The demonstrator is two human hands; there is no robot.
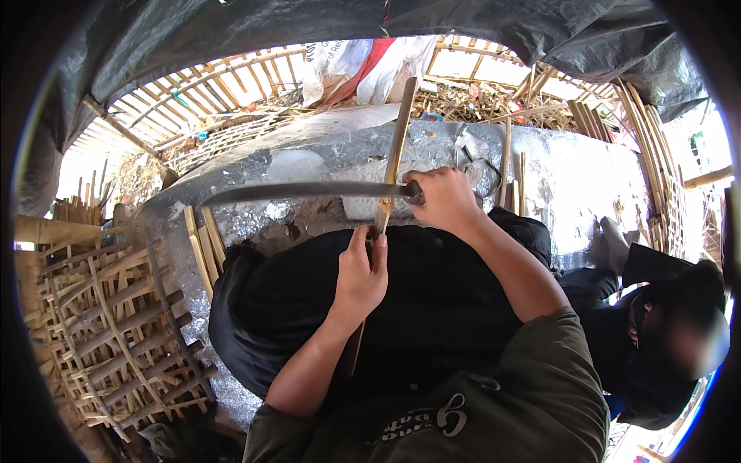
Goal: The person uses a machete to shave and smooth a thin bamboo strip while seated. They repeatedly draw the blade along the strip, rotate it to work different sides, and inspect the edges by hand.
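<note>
A long bamboo strip (400, 139) slants up and away from my lap, with a pale node partway along it. My left hand (361, 270) is closed around the strip just below the node. In my closed right hand (448, 199) is the dark handle of a long machete (309, 190) with a hooked tip. Its blade lies nearly level, pointing left, and crosses the strip just above the node. Whether the edge bites into the bamboo cannot be made out. The strip's lower end runs past my left wrist over my black-clothed lap.
Silvery sheeting (563, 166) covers the surface ahead. Loose bamboo strips (202, 248) lean by my left knee, beside a woven bamboo lattice (116, 332). More sticks (506, 162) stand beyond my right hand. A person in black (648, 339) sits close on the right. Dark tarpaulin (231, 46) hangs overhead.
</note>
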